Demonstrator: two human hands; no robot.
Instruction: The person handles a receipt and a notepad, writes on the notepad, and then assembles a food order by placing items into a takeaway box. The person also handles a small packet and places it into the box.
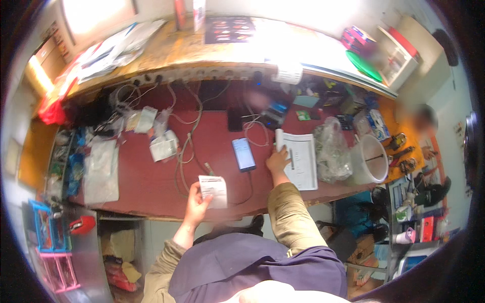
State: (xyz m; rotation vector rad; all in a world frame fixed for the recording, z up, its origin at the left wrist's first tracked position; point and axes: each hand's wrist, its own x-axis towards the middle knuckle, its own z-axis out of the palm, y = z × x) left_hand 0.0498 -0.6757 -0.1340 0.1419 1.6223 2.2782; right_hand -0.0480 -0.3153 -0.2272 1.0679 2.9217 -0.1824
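My left hand [196, 206] pinches a small white printed slip [214, 192] above the table's front edge. Over the left edge of a white paper pad [302, 164] lies my right hand [278, 160], its fingers closed on that margin. Beside those fingers a dark, pen-like stick shows on the page. The pad's upper left corner curls up. Between the hands, a phone [243, 154] with its screen lit rests on the dark red tabletop [136, 174], a cable running from its lower end.
Right of the pad sit a clear plastic bag [333, 151] and a white bucket [369, 160]. Pale cables [191, 136] cross the table's middle. Small packets [164, 146] and a flat plastic bag [101, 171] lie at left. A raised wooden shelf [177, 55] spans the back.
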